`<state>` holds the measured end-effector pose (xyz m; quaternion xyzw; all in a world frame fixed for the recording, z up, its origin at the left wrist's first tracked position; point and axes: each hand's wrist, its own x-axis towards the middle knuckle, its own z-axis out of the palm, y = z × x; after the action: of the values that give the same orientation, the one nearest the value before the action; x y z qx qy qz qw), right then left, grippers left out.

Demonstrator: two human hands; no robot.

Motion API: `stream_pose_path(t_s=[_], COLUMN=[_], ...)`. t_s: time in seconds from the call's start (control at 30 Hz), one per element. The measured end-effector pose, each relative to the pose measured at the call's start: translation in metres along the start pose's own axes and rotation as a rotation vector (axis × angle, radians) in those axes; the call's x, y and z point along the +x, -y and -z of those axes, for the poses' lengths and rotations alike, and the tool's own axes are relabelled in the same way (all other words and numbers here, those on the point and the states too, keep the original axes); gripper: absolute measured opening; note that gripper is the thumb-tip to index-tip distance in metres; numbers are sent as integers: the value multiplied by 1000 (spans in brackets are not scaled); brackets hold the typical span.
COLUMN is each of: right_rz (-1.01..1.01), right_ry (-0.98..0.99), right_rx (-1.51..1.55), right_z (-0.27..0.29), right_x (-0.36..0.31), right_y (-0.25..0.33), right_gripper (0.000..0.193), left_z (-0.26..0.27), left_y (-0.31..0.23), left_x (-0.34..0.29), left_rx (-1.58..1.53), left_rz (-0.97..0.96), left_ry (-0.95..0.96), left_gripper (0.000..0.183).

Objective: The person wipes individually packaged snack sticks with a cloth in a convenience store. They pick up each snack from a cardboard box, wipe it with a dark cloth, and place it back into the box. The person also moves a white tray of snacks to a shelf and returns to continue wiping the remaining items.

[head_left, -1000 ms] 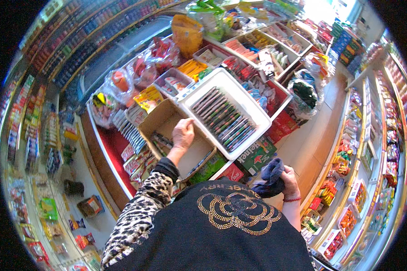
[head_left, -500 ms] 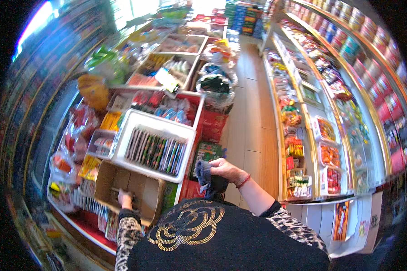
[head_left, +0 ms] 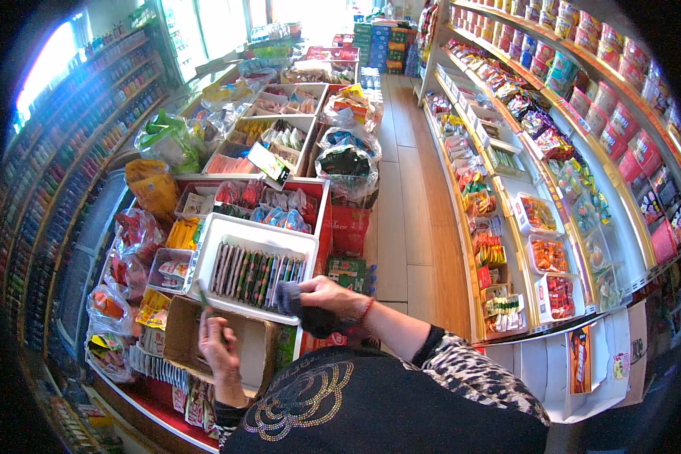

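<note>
The left hand (head_left: 221,349) has its fingers clamped on a slim packet (head_left: 203,296), held up over the cardboard box (head_left: 256,337); the right hand's (head_left: 337,297) fingers grip a dark cloth (head_left: 318,321) by the tray's near edge. A row of packets (head_left: 253,276) already stands in the white tray (head_left: 311,250) — the held one is not among them. What remains in the box is hidden. Printing shows on the pink tubs (head_left: 619,125) and red carton (head_left: 350,231) — mostly too small to read.
</note>
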<state>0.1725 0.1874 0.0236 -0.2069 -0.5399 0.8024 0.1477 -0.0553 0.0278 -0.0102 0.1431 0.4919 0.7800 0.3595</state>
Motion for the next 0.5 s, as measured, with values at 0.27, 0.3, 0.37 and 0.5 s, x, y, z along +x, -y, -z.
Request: stream_pose_path(t_s=[0.27, 0.3, 0.37, 0.5], right_rz=[270, 284, 231, 284], right_ry=[-293, -349, -362, -286], right_rx=[90, 59, 243, 312], right_z=[-43, -38, -31, -42], right_x=[20, 20, 18, 12], right_y=[6, 13, 25, 26], right_gripper=[22, 21, 19, 20], left_z=[-85, -87, -89, -94], left_y=[-3, -4, -6, -3], left_x=[-59, -61, -63, -63], left_rx=[438, 425, 419, 120], left_rz=[49, 77, 73, 255], left_ry=[507, 530, 618, 465], left_gripper=[41, 41, 40, 35])
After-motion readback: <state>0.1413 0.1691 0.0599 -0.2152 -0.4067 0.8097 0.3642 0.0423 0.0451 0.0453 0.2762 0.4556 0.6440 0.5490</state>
